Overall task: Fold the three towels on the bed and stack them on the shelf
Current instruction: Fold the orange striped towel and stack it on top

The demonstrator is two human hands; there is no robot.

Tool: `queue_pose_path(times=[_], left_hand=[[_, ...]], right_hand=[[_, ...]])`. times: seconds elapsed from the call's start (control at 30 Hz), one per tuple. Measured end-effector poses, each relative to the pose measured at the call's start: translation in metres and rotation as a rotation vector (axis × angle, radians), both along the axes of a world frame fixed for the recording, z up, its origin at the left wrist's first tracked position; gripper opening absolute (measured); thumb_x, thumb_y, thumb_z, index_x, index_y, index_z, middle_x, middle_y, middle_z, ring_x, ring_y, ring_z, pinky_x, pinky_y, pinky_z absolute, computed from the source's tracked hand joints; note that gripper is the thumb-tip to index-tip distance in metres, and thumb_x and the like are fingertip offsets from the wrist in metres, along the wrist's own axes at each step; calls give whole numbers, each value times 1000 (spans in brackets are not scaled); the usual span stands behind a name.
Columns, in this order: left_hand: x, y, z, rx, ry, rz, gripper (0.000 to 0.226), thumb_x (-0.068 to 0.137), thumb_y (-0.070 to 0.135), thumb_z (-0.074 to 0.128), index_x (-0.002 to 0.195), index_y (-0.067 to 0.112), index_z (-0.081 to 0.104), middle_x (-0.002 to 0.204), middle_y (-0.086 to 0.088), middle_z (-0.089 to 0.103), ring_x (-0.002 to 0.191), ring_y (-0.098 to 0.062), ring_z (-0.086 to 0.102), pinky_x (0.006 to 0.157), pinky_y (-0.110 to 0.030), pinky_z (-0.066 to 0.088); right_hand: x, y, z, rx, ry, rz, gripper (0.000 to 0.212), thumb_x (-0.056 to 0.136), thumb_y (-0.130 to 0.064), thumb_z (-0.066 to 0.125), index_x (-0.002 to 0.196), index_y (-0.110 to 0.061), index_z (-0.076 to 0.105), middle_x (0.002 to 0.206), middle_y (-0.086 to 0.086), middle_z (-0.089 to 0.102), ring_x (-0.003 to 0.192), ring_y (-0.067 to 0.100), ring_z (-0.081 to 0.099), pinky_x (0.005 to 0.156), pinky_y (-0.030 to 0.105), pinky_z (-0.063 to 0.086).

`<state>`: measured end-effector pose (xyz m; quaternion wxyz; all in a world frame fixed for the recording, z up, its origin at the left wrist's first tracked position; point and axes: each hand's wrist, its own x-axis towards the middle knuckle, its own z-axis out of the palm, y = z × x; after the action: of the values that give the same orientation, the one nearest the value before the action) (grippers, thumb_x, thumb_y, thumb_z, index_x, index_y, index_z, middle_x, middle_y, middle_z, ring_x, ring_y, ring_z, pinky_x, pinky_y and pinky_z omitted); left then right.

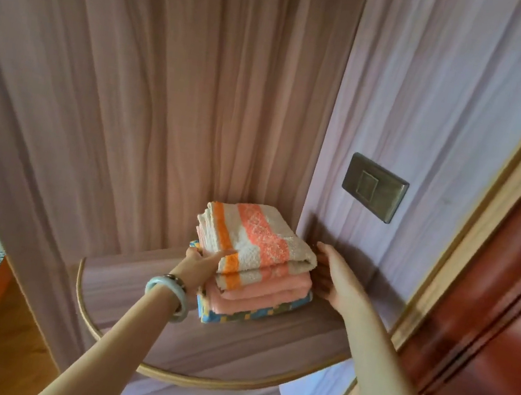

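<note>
Last step, I judge: flat, straight-fingered left hand and right hand square the folded orange-striped towel stack on the rounded wooden shelf; withdraw next.

Bronze switch on pale wood-grain panel, beside reddish door.

No readable text, labels, brands or numbers anywhere in view.

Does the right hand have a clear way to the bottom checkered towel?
Probably yes, its edge only: the right hand is open beside the checkered towel, but the striped towel and pink towel lie on it.
</note>
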<state>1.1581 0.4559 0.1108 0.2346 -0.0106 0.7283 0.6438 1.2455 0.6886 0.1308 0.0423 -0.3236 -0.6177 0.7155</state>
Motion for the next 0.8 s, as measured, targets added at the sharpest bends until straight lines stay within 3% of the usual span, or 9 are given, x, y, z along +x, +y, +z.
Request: queue_pose_path(times=[0.1,0.2,0.3,0.43,0.53,0.6,0.63,0.7,0.8], left_hand=[[-9,1,0,-27,37,-47,84,68,58,74,127,7,44,115,-5,63,100,-20,62,85,-36,53],[-15,13,-5,-60,66,-89,110,42,75,73,124,5,50,104,-3,69,92,-17,66,74,-35,56],[-20,40,-10,-59,94,-103,94,63,63,72,123,-5,50,92,-7,68,80,-18,65,63,-30,53],[-20,77,-7,-1,120,-98,57,82,47,66,112,0,59,102,-9,70,96,-25,66,83,-37,54],[-27,85,-6,39,179,-48,39,90,31,61,111,-2,55,104,-9,60,107,-24,58,101,-45,44],[-30,82,-3,41,168,-62,48,87,40,63,106,-3,57,98,-8,60,97,-22,57,100,-47,44],[-29,79,-2,10,139,-70,68,78,55,64,111,-4,57,99,-10,62,96,-23,58,100,-47,45],[-25,72,5,-186,163,-37,102,65,78,54,133,1,43,125,-14,55,116,-30,52,106,-46,38],[-23,61,30,-324,555,80,84,89,62,43,150,10,17,157,-9,18,143,-29,17,116,-44,16]], right_hand=[[26,-8,-10,99,-89,-154,47,86,-50,57,117,-15,56,115,13,58,95,28,60,76,43,56],[47,-27,-13,-135,-93,-107,43,90,-46,57,116,-14,48,108,24,52,76,34,60,74,50,57],[50,-26,-13,-310,27,-202,33,93,-32,57,118,-11,46,113,27,50,88,37,60,80,50,55],[38,-14,-12,-360,141,-292,32,94,-19,58,122,-7,49,122,22,44,92,32,57,88,45,50],[31,-16,-11,-415,172,-273,16,93,-11,56,107,-3,56,117,21,47,91,30,57,88,43,51],[29,-17,-9,-397,165,-271,11,94,-8,52,102,-1,56,116,20,48,89,28,56,83,42,51],[30,-17,-8,-395,158,-272,15,95,-7,50,108,0,54,120,21,48,92,29,56,85,43,51],[35,-20,-2,-262,87,-253,28,95,-10,50,121,-1,51,128,21,49,103,33,57,91,45,49],[46,-23,17,411,27,-286,31,92,-13,52,121,-1,54,114,16,62,100,28,59,85,38,48]])
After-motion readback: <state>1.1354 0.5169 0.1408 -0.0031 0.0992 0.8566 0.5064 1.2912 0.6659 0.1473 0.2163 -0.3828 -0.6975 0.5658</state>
